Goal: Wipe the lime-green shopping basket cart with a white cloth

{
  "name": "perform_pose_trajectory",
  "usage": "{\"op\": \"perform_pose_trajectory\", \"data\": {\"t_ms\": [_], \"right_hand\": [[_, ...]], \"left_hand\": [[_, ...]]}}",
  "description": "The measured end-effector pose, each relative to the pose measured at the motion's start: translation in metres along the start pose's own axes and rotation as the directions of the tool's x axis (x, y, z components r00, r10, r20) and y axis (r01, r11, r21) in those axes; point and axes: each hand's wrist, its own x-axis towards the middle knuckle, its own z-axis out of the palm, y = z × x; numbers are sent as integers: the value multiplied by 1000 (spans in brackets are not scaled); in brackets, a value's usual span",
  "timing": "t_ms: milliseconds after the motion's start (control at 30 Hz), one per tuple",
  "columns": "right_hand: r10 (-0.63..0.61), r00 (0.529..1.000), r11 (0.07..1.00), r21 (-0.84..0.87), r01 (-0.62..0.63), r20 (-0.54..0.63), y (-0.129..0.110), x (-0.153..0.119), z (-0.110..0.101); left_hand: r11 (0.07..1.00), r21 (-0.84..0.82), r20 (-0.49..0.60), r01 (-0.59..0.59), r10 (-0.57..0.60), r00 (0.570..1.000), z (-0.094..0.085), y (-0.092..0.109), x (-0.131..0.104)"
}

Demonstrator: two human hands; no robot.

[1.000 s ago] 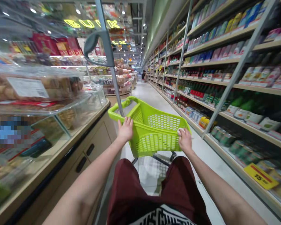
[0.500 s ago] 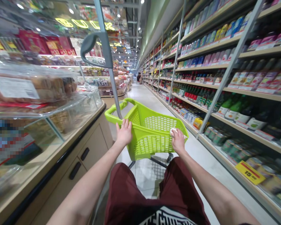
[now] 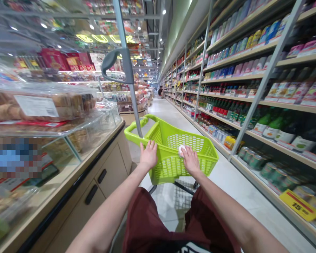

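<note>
A lime-green shopping basket cart [image 3: 171, 168] with perforated sides stands in front of me, a grey pole and loop handle [image 3: 129, 65] rising at its left. My left hand [image 3: 149, 154] rests on the near rim close to the handle end, its fingers spread and holding nothing. Farther right along that rim, my right hand [image 3: 191, 160] presses a crumpled white cloth or tissue [image 3: 182, 150] against the edge, fingers bent over it. The part of the basket's inside that shows holds no goods.
A wooden counter [image 3: 109, 158] with packaged baked goods [image 3: 42, 105] runs along the left. Tall shelves [image 3: 252, 100] of bottles and cans line the right. The tiled aisle [image 3: 160, 105] stretches ahead, with a person [image 3: 160, 91] far off.
My right hand has slid left along the rim with the white cloth, from near the far right end towards the middle. My left hand stays on the rim. The whole view has shifted slightly.
</note>
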Motion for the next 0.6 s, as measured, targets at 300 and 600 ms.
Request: {"op": "perform_pose_trajectory", "data": {"t_ms": [300,600], "right_hand": [[65,997,996,65,-61,-52,-6,6,5],[117,993,990,83,-116,-3,1,6,4]], "left_hand": [[998,-22,-33,-56,55,998,7,20,8],[1000,-1,-148,-11,11,989,11,-14,18]]}}
